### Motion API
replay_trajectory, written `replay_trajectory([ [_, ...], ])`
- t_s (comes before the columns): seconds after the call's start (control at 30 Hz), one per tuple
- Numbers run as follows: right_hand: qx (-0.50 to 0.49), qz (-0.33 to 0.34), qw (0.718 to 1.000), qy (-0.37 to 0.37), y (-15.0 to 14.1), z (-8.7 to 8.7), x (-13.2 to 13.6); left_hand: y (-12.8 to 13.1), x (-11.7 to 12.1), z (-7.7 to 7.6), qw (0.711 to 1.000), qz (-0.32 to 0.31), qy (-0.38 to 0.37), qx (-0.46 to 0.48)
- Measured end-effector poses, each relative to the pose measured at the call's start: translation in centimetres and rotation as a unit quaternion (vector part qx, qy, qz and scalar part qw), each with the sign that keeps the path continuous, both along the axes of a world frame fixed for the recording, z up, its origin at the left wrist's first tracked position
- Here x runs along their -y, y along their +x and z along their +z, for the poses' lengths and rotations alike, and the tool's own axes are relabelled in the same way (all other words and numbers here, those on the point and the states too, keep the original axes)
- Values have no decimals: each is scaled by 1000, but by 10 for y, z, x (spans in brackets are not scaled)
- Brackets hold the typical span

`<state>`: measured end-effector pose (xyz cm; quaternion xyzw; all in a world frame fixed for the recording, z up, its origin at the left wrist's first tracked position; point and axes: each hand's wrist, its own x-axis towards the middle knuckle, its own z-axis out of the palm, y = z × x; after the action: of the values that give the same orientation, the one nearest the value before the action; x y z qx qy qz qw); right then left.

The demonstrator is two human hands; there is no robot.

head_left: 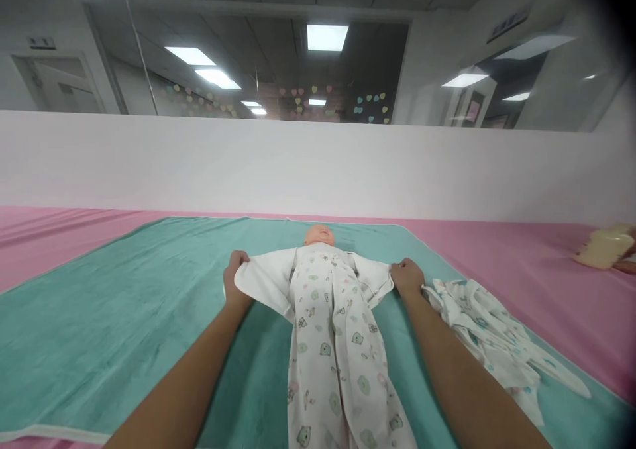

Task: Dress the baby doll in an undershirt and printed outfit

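Observation:
A baby doll (320,234) lies on its back on a green cloth, its head pointing away from me. Over its body is a white baby garment (318,323) printed with small green animals, its lower part stretching toward me. Out to the left, my left hand (235,278) pinches the edge of one white sleeve. On the other side my right hand (407,277) is closed on the end of the opposite sleeve. Both sleeves are spread sideways from the doll. Its arms and legs are hidden by the fabric.
A second printed baby garment (489,333) lies crumpled to the right of my right forearm. The green cloth (124,316) covers a pink sheet (527,250). At the far right edge, part of a hand touches a yellowish object (603,247). A white wall (298,167) with glass above stands behind.

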<state>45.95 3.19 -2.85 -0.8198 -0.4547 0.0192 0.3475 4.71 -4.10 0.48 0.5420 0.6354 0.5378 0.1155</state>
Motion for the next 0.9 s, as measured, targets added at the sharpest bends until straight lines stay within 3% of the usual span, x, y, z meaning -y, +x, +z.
replay_trajectory([
  [0.1, 11, 4, 1000, -6, 0, -5, -4, -45, 12, 2, 981, -5, -44, -189],
  [0.2, 21, 5, 1000, -11, 1, -7, -5, -86, 20, 5, 948, 6, -114, -296],
  [0.3, 30, -2, 999, -14, 3, -8, -4, -108, 20, 5, 930, 22, -170, -326],
  [0.4, 41, 5, 999, -12, 2, -5, 1, -113, 14, 1, 924, 1, -211, -319],
  [0.53, 77, 51, 995, 35, -14, 11, 17, -109, 6, -6, 939, -36, -180, -291],
  [0.63, 77, 119, 977, 160, -55, 34, 32, -100, 5, -8, 954, -60, -156, -248],
  [0.7, 48, 208, 957, 196, -96, 50, 39, -92, 6, -7, 962, -75, -163, -208],
  [0.77, 67, 327, 932, 143, -139, 63, 42, -85, 7, -5, 965, -87, -173, -178],
  [0.83, 156, 447, 878, 67, -178, 73, 38, -81, 8, -4, 963, -100, -184, -171],
  [0.9, 260, 500, 826, -20, -207, 82, 27, -80, 8, -6, 955, -117, -187, -199],
])
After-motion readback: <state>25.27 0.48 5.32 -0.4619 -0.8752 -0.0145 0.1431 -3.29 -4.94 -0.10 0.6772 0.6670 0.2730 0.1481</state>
